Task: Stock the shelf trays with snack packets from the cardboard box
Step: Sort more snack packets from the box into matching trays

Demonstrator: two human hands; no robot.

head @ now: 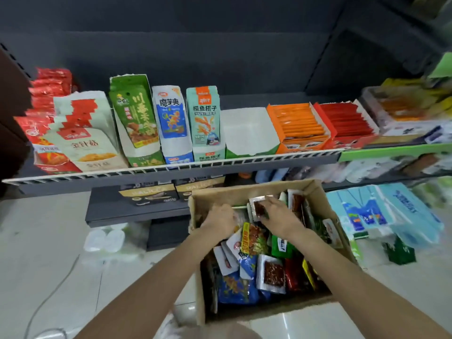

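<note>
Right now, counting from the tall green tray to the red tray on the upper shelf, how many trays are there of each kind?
Tall trays, stocked: 3 (green tray, blue tray, teal tray)
Low trays, stocked: 2 (orange tray, red tray)
Empty tray: 1
Total: 6

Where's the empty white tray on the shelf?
Head view, centre of the shelf: the empty white tray sits between the teal snack carton and the orange packet tray.

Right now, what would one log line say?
stage: picking | left hand: in cardboard box | right hand: holds clear packet | white tray: empty
</note>
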